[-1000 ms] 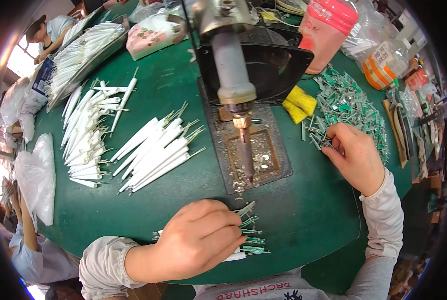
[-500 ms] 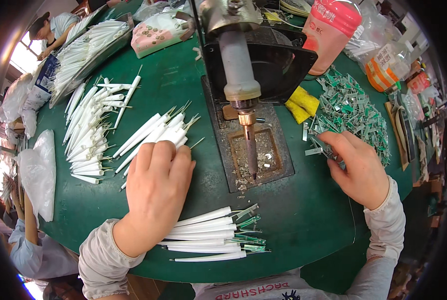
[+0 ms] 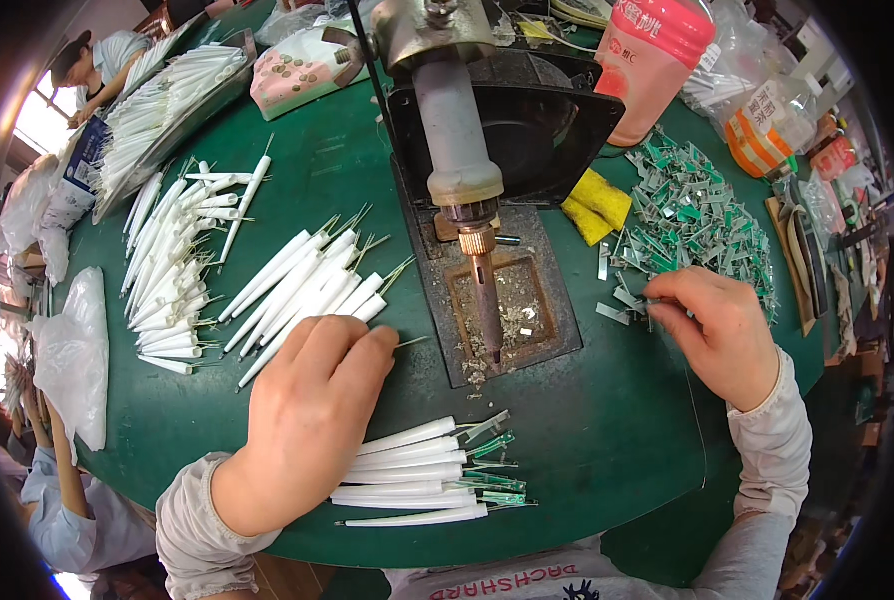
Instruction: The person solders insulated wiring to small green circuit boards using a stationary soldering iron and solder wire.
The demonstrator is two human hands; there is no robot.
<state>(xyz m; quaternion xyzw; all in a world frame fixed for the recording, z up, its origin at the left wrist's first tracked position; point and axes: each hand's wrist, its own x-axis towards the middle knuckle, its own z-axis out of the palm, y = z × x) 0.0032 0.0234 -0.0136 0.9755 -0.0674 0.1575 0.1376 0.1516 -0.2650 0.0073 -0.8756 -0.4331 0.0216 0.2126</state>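
My left hand [image 3: 312, 415] is closed near the front end of a loose group of white tapered tubes [image 3: 292, 290] with thin wires at their far ends. One wire [image 3: 412, 342] pokes out past its fingertips; the tube it belongs to is hidden by the hand. At the near edge of a pile of small silver-and-green flat pieces [image 3: 702, 215], my right hand [image 3: 717, 335] pinches one such piece, mostly covered by the fingers. In front lies a row of white tubes [image 3: 407, 475], several with green or silver pieces at their wire ends.
A soldering iron [image 3: 485, 300] hangs tip down over a dirty metal tray [image 3: 557, 300] between my hands. Beyond are a yellow sponge [image 3: 597, 205] and a pink container [image 3: 657, 65]. More white tubes [image 3: 172, 270] lie left; people work at the far left.
My left hand has drawn back toward me from the tube group, with a wire still showing at its fingers. My right fingers have closed into a pinch at the pile's edge.
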